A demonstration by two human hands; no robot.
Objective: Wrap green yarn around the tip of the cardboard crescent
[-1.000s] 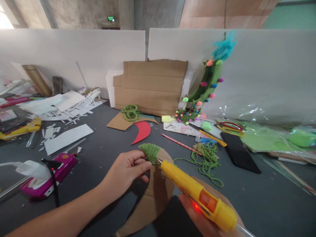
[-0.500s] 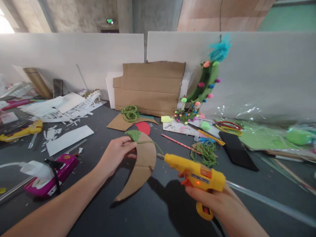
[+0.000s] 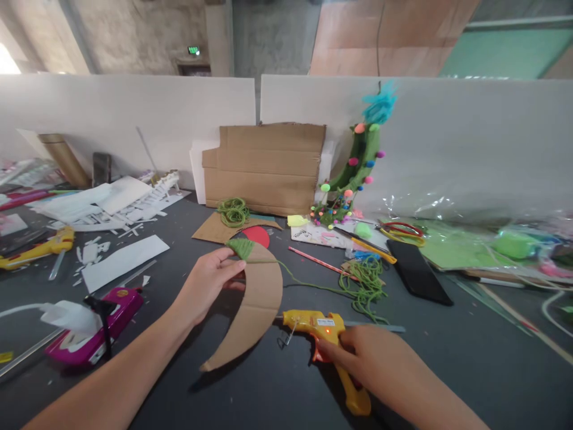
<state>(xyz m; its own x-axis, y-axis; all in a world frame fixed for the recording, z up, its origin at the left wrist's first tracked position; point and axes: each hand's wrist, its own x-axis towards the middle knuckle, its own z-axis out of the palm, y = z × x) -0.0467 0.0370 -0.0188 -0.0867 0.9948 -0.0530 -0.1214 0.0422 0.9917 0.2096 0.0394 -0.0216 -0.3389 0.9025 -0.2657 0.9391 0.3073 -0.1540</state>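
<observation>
My left hand point(image 3: 212, 285) pinches a crescent cut from cardboard point(image 3: 262, 292) near its upper tip. That tip is wrapped in green yarn point(image 3: 240, 248), and a strand runs right to a loose tangle of green yarn point(image 3: 364, 283). My right hand point(image 3: 371, 355) is closed on a yellow glue gun point(image 3: 313, 322), fingers at its orange trigger and upper handle. The gun is down at the table with its wire stand folded out, and its nozzle points left, close to the crescent's edge. A small light glows on the gun's body.
A purple power strip point(image 3: 120, 310) with a white plug sits left, near white scraps point(image 3: 125, 263) and another yellow glue gun point(image 3: 40, 248). Behind are a cardboard sheet point(image 3: 264, 170) and a pompom-covered green crescent point(image 3: 358, 161). A black phone point(image 3: 418, 272) and scissors point(image 3: 403, 232) lie right.
My right hand has lowered the glue gun to the table, and its grip has shifted. The strand to the yarn tangle now shows in full. My left hand keeps hold of the crescent.
</observation>
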